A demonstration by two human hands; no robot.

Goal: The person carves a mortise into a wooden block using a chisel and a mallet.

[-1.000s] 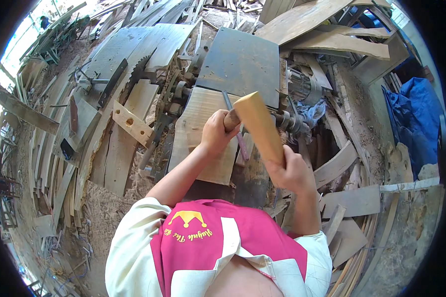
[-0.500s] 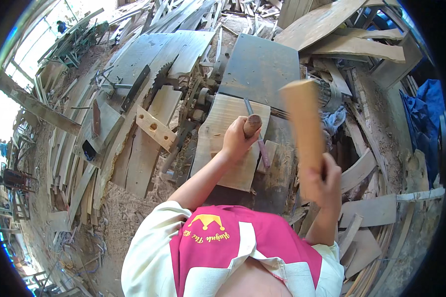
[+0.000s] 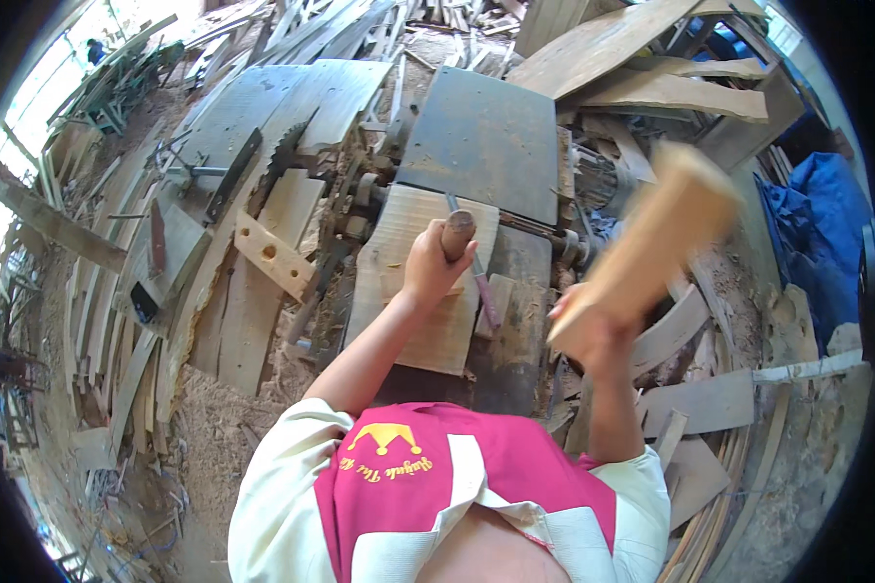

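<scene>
So the left hand point(image 3: 436, 264) is wrapped around a chunky round wooden handle point(image 3: 459, 229), gripping it firmly, with the butt end poking up toward the camera; whatever's on the lower end is hidden by the fist, so I can't tell. It's over the near-middle part of a pale rippled board point(image 3: 408, 335) that lies on the machine's surface point(image 3: 523, 255). The right hand point(image 3: 603, 335) is clamped on the near end of a thick yellowish wood block point(image 3: 651, 238), which tilts off to the far right, kinda blurry at that far end and well apart from the handle. Just right of the left hand there's a pinkish-purple stick point(image 3: 489, 303), slanting near the board's right edge, and a thin metal rod point(image 3: 451, 201) sticks out on the far side of the fist; can't tell if those two are one piece. A smaller offcut point(image 3: 501, 299) sits just right of the stick. Past the board is a big grey metal plate point(image 3: 481, 146) dusted with shavings. Over on the left you've got a toothed saw blade point(image 3: 284, 155) and a plank with holes point(image 3: 272, 255), and a crumpled blue tarp point(image 3: 819, 233) hangs out on the far right.
</scene>
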